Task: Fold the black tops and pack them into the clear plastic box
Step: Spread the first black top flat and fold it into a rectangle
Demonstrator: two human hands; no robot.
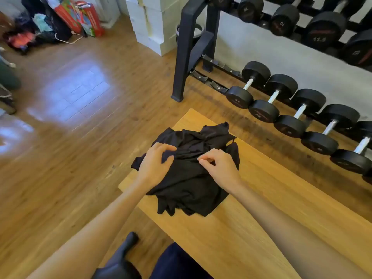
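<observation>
A crumpled heap of black tops [191, 178] lies at the far left end of a light wooden table [261, 208]. My left hand [156, 163] rests on the heap's left side, with its fingers pinching a fold of black fabric. On the heap's right side, my right hand [219, 166] has thumb and forefinger closed on the cloth. No clear plastic box is in view.
A black dumbbell rack [193, 47] with a row of dumbbells [291, 111] stands behind the table along the white wall. White boxes [153, 23] are stacked at the back, bags and clothes [60, 21] lie far left. A black chair part [124, 256] sits below the table's near-left edge.
</observation>
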